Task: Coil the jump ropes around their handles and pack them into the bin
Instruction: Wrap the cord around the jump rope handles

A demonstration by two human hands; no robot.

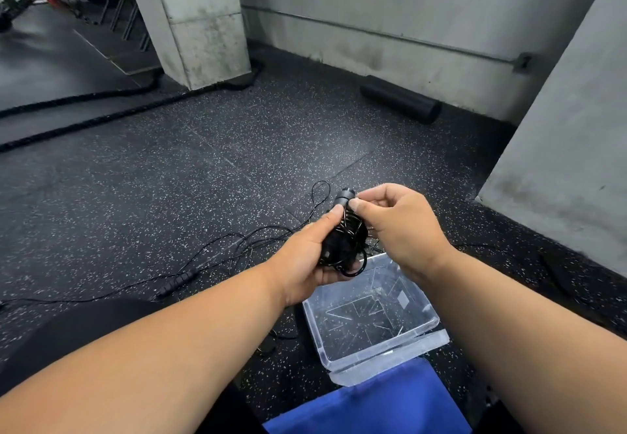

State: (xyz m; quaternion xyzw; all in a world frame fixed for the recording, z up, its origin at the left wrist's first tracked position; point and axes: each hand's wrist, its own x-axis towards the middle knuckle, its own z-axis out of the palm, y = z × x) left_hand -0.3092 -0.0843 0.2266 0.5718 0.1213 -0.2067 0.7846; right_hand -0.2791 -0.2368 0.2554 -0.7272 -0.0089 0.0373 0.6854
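A black jump rope [344, 240], wound into a bundle around its handles, is held just above the far edge of the clear bin [369, 318], so that it can be dropped in once secured. The bundle is gripped from below by the left hand [314, 257], while the cord near the handle tip is pinched by the right hand [400, 223], probably to tuck the last turn, though this is hard to see. Beyond and left of the bin, another rope [176, 284] is left loose on the floor [169, 179].
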